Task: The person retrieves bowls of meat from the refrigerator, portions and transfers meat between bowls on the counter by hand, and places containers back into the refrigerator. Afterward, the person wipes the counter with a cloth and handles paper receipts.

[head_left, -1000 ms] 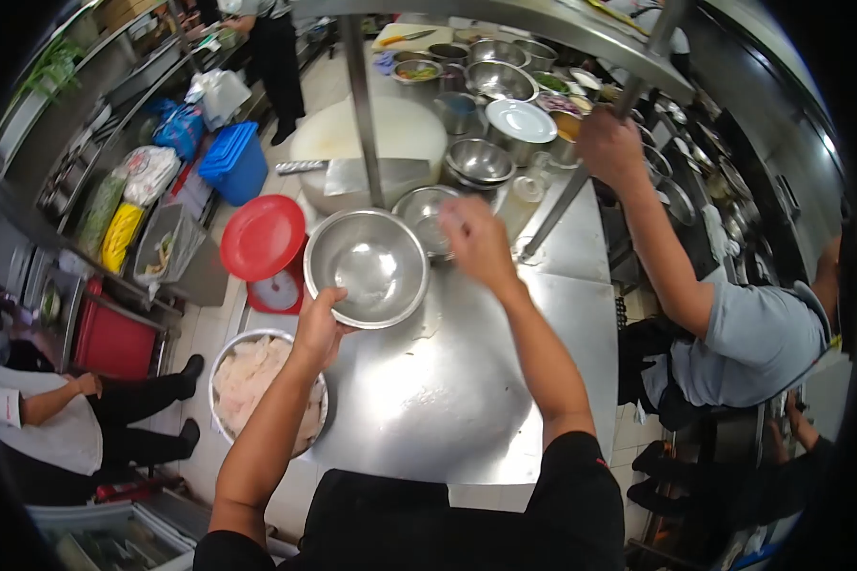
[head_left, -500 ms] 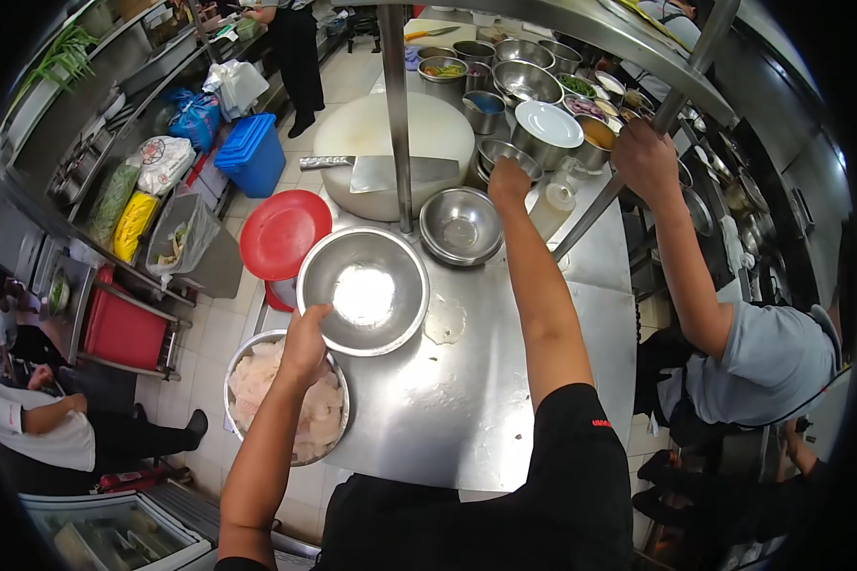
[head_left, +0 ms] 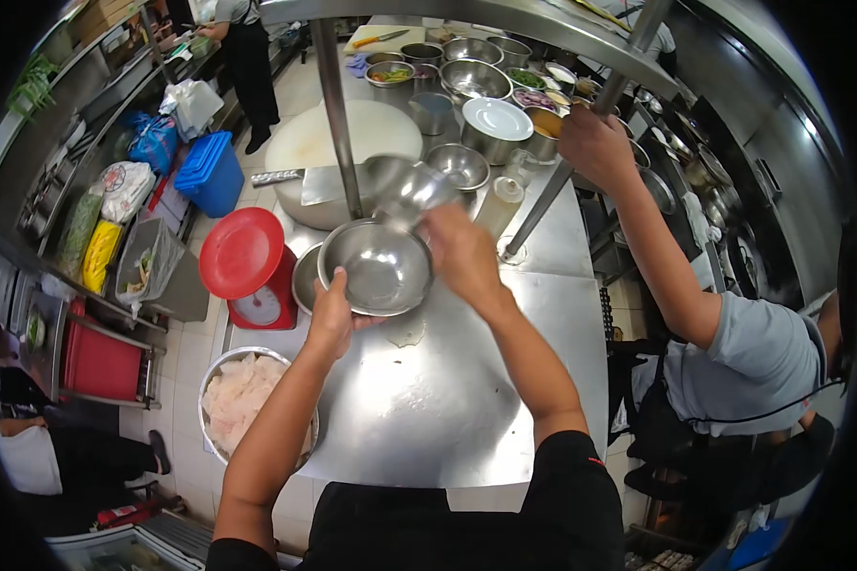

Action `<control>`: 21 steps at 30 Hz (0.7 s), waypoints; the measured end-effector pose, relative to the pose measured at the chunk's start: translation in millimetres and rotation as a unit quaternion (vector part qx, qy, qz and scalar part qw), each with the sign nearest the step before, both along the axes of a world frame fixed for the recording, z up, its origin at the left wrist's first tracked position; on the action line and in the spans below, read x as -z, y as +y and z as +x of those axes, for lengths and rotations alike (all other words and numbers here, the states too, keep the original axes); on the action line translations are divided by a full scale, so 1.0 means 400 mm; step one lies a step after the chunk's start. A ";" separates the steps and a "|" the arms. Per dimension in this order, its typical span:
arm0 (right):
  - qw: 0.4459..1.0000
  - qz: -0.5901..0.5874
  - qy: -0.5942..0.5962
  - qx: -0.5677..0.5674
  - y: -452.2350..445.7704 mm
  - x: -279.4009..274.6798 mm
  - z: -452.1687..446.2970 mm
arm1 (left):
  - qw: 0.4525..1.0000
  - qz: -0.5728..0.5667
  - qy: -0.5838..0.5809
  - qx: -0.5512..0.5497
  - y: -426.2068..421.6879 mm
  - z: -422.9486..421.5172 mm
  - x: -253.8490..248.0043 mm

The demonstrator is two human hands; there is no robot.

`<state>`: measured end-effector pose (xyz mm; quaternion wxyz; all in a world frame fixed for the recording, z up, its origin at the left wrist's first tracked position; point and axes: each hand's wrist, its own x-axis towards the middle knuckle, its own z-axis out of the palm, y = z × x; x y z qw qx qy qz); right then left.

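My left hand [head_left: 328, 319] grips the rim of a shiny metal bowl [head_left: 376, 271], tilted above the steel table. My right hand [head_left: 462, 252] is smeared by motion; its fingers are at the edge of a blurred metal bowl [head_left: 411, 190] lifted near the cleaver [head_left: 324, 184]. Behind the left-hand bowl, part of another metal bowl [head_left: 305, 278] shows beside a red kitchen scale [head_left: 243, 252]. A metal bowl of pale, sliced raw meat or fish [head_left: 248, 404] stands by my left forearm. A small metal bowl [head_left: 459, 167] sits farther back.
A steel post [head_left: 338, 114] rises before the round white chopping block [head_left: 300, 133]. Squeeze bottles [head_left: 501, 202], a white plate [head_left: 498, 119] and several metal containers crowd the back. At right, a co-worker's hand [head_left: 595, 147] is by a slanted post.
My right hand has come back from the rear bowls towards my left hand, with a bowl moving along. A smaller-looking bowl is now in my left hand. The view has shifted right.
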<state>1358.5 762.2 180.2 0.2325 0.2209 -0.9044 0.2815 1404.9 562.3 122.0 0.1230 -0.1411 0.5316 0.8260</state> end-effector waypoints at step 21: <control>0.925 0.102 -0.232 0.283 0.035 0.286 -0.335 | 0.972 0.014 0.065 -0.227 -0.213 0.138 -0.006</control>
